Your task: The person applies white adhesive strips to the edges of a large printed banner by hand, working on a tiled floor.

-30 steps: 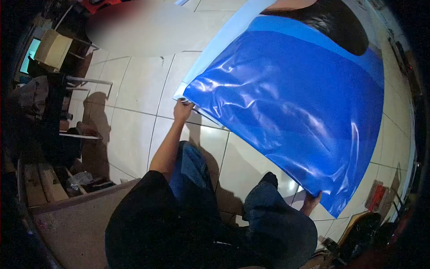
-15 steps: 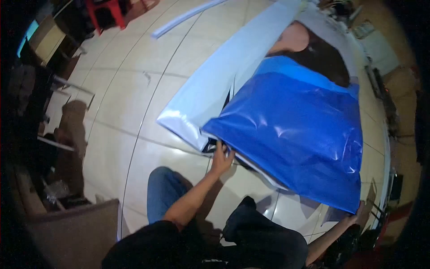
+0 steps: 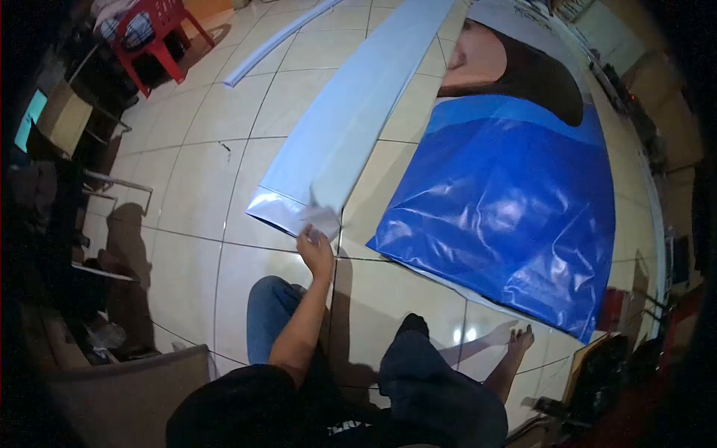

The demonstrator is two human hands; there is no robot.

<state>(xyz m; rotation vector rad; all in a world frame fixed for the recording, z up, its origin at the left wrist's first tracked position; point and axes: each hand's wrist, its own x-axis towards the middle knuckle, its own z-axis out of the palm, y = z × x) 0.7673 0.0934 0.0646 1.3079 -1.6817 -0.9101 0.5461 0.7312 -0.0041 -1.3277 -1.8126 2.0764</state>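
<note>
The left hand (image 3: 317,252), fingers narrow, is at the pale strip's (image 3: 340,123) seven-o'clock end. The right hand (image 3: 521,340), fingers slightly wide, is near the blue sheet (image 3: 508,201), at six o'clock.

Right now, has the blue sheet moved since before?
Yes, the blue sheet moved right: its left corner crossed a tile line and no longer overlaps the pale sheet.

From my end I see a floor of pale, glossy tiles (image 3: 187,194) with dark joints. A large, wrinkled blue banner (image 3: 500,194) lies toward its right edge, a printed dark shape on the banner's far part. Left of the banner, a long pale strip (image 3: 340,119) runs toward the floor's far edge. A narrower white strip (image 3: 280,43) lies farther left, and I make out a red chair (image 3: 158,33) standing near the far left corner.
</note>
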